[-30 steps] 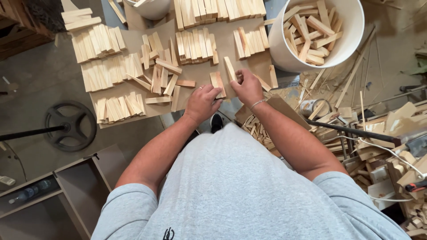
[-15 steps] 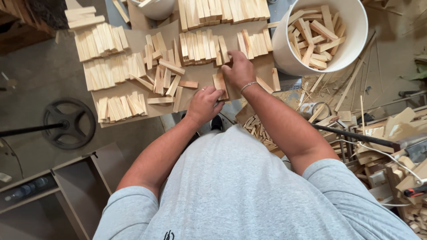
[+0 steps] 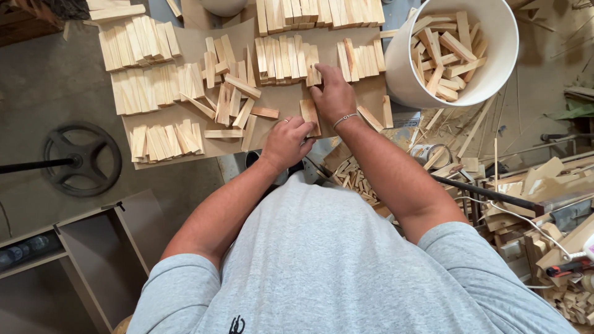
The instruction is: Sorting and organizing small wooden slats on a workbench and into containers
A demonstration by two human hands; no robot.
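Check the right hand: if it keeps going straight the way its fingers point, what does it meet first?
The right hand points away from the body, fingertips already at a row of upright wooden slats. Straight on, it likely meets those first, then the further row of slats.

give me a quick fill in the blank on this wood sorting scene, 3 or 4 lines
1. The round container at the upper right, the bucket, is coloured ____.
2. The right hand rests its fingers on a row of ____ blocks on the board.
3. The black wheel lies on the floor on the person's ____ side.
4. The left hand touches a single wooden piece lying next to the ____ hand.

Missing words: white; wooden; left; right
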